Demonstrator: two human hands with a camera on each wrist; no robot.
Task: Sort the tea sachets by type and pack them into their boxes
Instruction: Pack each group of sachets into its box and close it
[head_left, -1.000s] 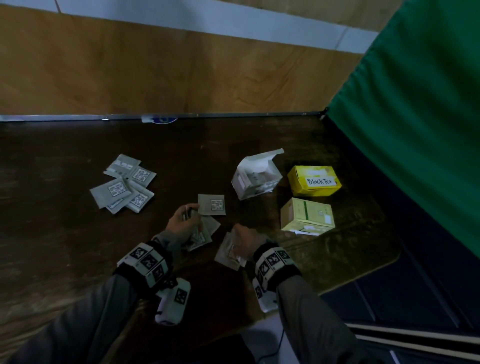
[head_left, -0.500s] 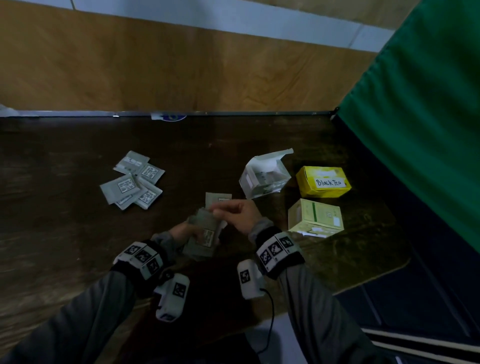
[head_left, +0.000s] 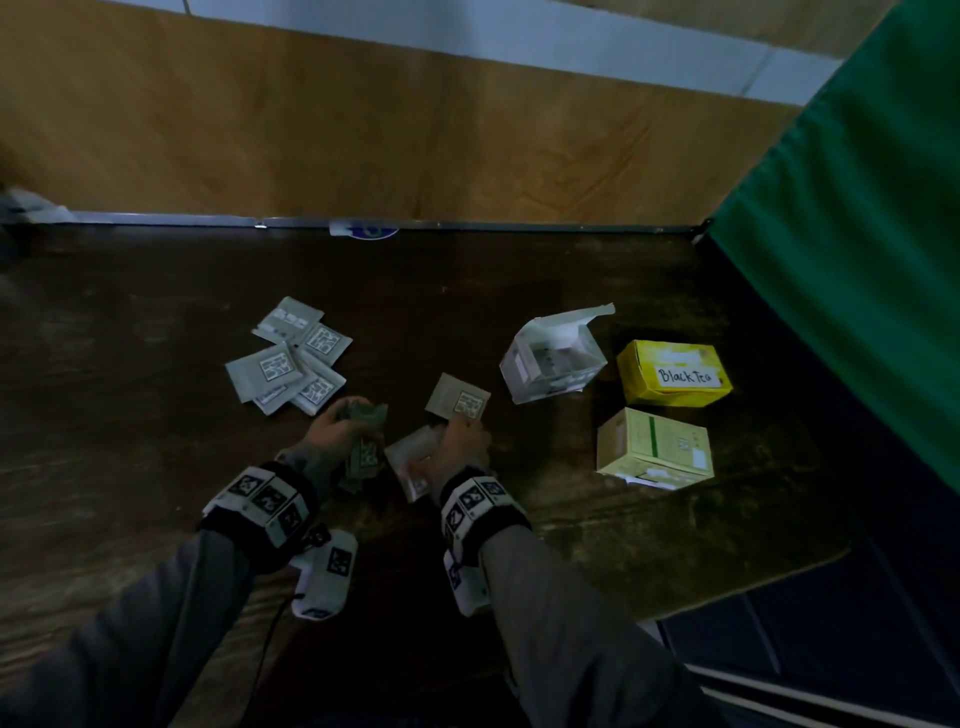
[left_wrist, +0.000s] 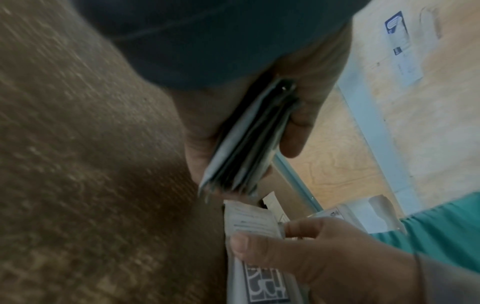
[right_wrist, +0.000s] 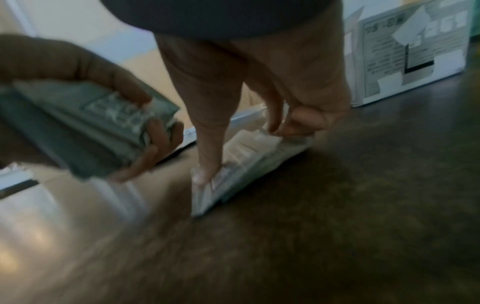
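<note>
My left hand (head_left: 340, 428) grips a stack of grey-green sachets (head_left: 366, 452) upright above the table; the left wrist view shows the stack (left_wrist: 241, 156) edge-on between thumb and fingers. Just to its right, my right hand (head_left: 460, 439) pinches a small bundle of pale white sachets (right_wrist: 249, 162) lying on the table, index finger along one edge, thumb at the other. One more sachet (head_left: 460, 399) lies flat just beyond that hand. An open white box (head_left: 553, 358) stands further right.
A loose pile of white sachets (head_left: 291, 364) lies at the left. A yellow box labelled Black Tea (head_left: 672, 379) and a pale green box (head_left: 654, 449) sit shut at the right, near the green cloth (head_left: 857, 234). The dark wooden table (head_left: 156, 467) ends at a wall behind.
Half a second ago my right hand was at the stack held in my left hand. It has since moved back right and down onto the pale sachets. My left hand keeps its stack.
</note>
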